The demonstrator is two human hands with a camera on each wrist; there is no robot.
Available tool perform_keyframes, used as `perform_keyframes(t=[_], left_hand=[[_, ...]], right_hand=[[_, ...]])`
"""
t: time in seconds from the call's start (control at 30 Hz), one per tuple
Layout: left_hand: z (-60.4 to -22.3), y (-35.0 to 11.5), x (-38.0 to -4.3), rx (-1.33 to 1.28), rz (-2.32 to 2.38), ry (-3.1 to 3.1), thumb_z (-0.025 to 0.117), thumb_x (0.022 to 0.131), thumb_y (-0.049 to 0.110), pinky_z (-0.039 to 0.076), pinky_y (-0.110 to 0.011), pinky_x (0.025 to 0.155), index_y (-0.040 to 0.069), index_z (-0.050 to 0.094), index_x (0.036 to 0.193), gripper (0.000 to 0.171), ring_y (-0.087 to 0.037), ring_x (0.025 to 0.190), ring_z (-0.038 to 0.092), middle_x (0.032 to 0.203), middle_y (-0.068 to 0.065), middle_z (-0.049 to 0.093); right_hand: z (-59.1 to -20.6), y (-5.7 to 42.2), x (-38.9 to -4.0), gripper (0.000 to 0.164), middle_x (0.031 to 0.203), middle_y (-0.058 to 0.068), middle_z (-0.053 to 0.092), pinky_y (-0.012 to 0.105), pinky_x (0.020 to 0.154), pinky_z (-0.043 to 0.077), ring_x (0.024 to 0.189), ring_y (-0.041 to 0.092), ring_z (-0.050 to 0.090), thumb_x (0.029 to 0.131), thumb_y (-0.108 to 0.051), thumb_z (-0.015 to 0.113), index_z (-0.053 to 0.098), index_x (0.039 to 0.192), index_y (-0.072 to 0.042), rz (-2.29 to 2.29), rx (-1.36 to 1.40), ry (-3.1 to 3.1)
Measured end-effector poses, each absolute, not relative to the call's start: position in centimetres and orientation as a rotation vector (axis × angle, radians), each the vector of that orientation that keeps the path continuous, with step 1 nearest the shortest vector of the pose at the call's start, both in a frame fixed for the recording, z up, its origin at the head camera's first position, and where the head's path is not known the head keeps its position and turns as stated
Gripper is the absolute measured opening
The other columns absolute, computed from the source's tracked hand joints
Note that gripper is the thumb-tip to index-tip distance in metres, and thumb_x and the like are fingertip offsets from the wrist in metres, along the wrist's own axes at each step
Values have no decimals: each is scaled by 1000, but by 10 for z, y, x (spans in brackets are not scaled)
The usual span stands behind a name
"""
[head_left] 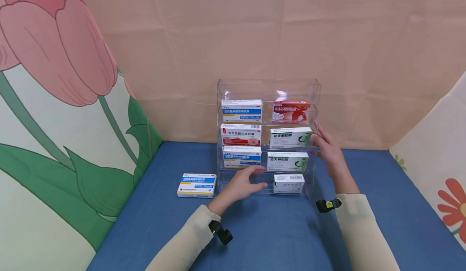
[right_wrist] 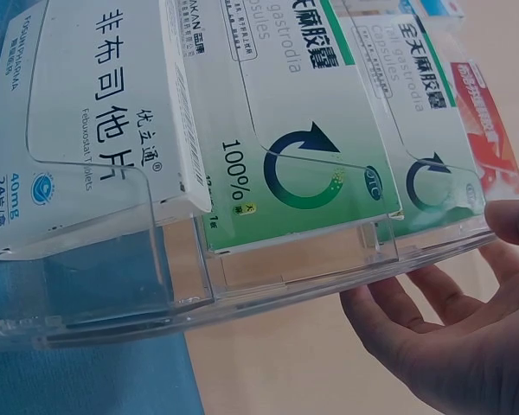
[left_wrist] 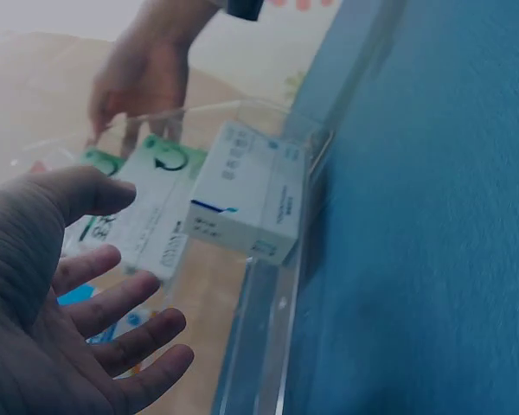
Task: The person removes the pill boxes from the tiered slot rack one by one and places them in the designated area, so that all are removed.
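A clear tiered display rack [head_left: 267,85] stands on the blue table, holding medicine boxes in two columns. My left hand [head_left: 244,183] is in front of its lowest tier, fingers spread and relaxed, holding nothing. Just right of it lies a white medicine box [head_left: 289,184]. In the left wrist view my left palm [left_wrist: 60,303] faces the boxes. At the rack's right side, my right hand [head_left: 329,151] grips the side panel, its thumb [right_wrist: 512,221] at the edge near the upper green-and-white box [head_left: 290,138]. The lower green-and-white box [head_left: 287,161] sits one tier below.
A blue-and-white box [head_left: 197,185] lies on the table [head_left: 145,230] left of the rack. On the left tiers are two more blue-and-white boxes, one on top [head_left: 242,111], and a red-and-white box [head_left: 241,135] between. A red box [head_left: 291,112] tops the right column; behind hangs a beige cloth [head_left: 255,28].
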State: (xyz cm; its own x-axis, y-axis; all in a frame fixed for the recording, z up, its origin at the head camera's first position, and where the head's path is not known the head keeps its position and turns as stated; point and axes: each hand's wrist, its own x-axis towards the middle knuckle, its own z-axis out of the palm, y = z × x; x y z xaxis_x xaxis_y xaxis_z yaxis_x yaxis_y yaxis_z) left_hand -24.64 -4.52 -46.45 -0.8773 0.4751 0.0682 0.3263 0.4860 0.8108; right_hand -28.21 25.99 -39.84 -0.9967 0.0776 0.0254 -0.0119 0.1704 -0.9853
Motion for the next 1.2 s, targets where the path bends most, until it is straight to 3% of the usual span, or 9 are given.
perform_keyframes(t=[0.23, 0.63, 0.93, 1.2], left_hand=[[-474, -28, -247, 679, 1307, 2598, 74, 93, 36, 52, -43, 97, 24, 58, 140, 51, -22, 122, 62, 133, -2, 66], [-481, -2, -248, 679, 1233, 2688, 75, 92, 29, 55, -32, 83, 22, 61, 137, 48, -20, 106, 68, 125, -1, 70], [-482, 11, -244, 682, 1053, 2850, 77, 91, 36, 48, -25, 72, 23, 63, 137, 50, -4, 87, 61, 114, 6, 69], [-483, 20, -240, 678, 1021, 2959, 78, 89, 40, 46, -29, 75, 23, 69, 124, 40, -1, 74, 53, 103, 9, 68]], right_hand=[[-400, 261, -283, 61, 171, -2, 7, 65, 112, 33, 154, 38, 17, 105, -44, 50, 19, 157, -50, 1978, -83, -2351], [-398, 260, -282, 60, 171, -1, 8, 66, 113, 31, 154, 38, 16, 105, -44, 50, 19, 156, -51, 1998, -71, -2342], [-397, 259, -280, 61, 171, 1, 8, 66, 114, 29, 154, 38, 16, 105, -44, 50, 18, 158, -49, 2003, -66, -2338], [-398, 260, -281, 62, 171, 2, 11, 66, 114, 30, 153, 38, 17, 106, -43, 49, 17, 159, -44, 2003, -55, -2329]])
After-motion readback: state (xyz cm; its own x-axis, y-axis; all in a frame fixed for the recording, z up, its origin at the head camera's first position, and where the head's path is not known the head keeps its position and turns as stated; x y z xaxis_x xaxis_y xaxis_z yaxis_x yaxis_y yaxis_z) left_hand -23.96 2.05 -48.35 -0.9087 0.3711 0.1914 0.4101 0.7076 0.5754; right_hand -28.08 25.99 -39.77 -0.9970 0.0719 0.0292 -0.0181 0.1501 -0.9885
